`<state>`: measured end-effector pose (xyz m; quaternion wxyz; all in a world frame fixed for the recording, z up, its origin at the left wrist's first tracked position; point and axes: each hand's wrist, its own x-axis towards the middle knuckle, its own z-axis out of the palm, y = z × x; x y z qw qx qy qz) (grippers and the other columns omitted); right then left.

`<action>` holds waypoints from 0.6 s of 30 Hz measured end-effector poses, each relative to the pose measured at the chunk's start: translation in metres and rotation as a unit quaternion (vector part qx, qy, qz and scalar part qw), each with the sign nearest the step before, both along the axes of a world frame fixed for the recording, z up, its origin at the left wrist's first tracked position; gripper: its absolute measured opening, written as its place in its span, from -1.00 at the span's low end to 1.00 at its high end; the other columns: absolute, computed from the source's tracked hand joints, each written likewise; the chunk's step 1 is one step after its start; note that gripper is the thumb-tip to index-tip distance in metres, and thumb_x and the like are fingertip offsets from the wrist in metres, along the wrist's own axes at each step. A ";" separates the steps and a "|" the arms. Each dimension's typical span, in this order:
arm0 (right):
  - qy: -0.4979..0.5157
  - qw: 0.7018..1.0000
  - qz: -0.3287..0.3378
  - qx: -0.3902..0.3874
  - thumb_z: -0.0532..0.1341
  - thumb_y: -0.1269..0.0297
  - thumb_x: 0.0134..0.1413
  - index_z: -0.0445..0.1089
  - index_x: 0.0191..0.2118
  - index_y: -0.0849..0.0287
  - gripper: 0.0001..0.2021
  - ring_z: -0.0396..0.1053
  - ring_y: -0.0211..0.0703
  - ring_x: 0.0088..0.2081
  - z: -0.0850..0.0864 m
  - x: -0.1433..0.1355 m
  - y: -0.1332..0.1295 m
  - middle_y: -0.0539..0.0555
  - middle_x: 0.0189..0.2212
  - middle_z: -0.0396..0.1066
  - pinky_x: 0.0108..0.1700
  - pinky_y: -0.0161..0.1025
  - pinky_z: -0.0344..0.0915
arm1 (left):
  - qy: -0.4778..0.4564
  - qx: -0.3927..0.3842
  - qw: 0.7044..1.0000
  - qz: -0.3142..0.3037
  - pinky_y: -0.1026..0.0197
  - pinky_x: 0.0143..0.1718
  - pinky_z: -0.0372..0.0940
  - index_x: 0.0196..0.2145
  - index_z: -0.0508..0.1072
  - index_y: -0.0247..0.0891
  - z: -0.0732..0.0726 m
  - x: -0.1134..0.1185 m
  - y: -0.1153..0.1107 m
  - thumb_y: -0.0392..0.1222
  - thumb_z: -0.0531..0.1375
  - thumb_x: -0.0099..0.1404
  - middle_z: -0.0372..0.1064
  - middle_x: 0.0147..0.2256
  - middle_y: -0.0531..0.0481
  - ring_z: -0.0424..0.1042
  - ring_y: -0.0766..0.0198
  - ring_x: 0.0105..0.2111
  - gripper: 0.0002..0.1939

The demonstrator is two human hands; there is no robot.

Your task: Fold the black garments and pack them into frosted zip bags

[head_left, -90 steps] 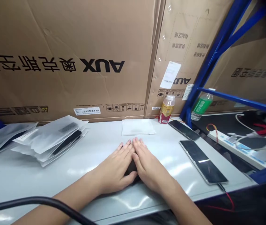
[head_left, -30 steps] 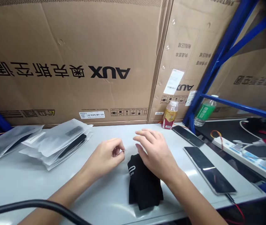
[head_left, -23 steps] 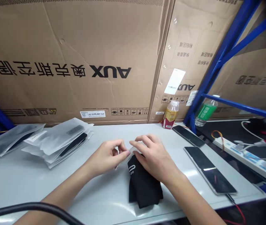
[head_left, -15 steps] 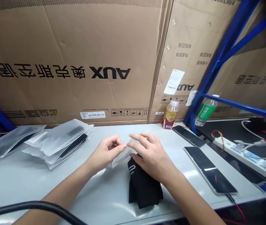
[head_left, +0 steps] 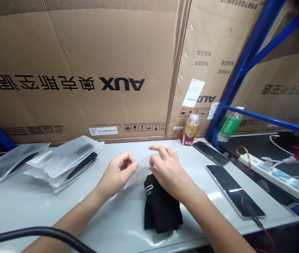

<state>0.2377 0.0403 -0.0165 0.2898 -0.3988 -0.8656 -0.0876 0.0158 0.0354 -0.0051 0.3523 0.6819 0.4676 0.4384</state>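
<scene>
A clear plastic bag [head_left: 142, 170] with faint print stands between my two hands, over the pale table. My left hand [head_left: 121, 172] pinches its left edge between thumb and fingers. Over the bag's right side and the top of a folded black cloth item [head_left: 162, 207], my right hand [head_left: 167, 168] has its fingers bent and apart; the fingertips are near the bag, and whether they touch it is unclear. The black item lies flat on the table with white marks on its upper left part.
Frosted bags with dark items [head_left: 70, 161] lie at the left. Right of my hands are two phones [head_left: 235, 191], a drink bottle [head_left: 191, 130] and a power strip [head_left: 273, 175]. Large cartons [head_left: 81, 45] stand behind the table [head_left: 2, 207]. A black cable crosses the lower left.
My right hand's fingers have drawn in and curled more over the bag. The bag's printed part shows more between my hands. The black item stays put.
</scene>
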 end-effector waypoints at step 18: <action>-0.088 0.983 0.087 -0.133 0.42 -0.21 0.11 0.29 0.41 0.26 -0.10 0.35 0.39 0.33 -0.050 0.040 -0.086 0.28 0.37 0.32 0.31 0.23 0.39 | 0.454 0.112 0.884 -0.027 0.14 -0.30 0.38 -0.26 0.34 -0.18 -0.022 -0.001 0.005 -0.34 0.02 0.40 0.50 -0.36 -0.05 0.56 0.06 -0.33 -0.86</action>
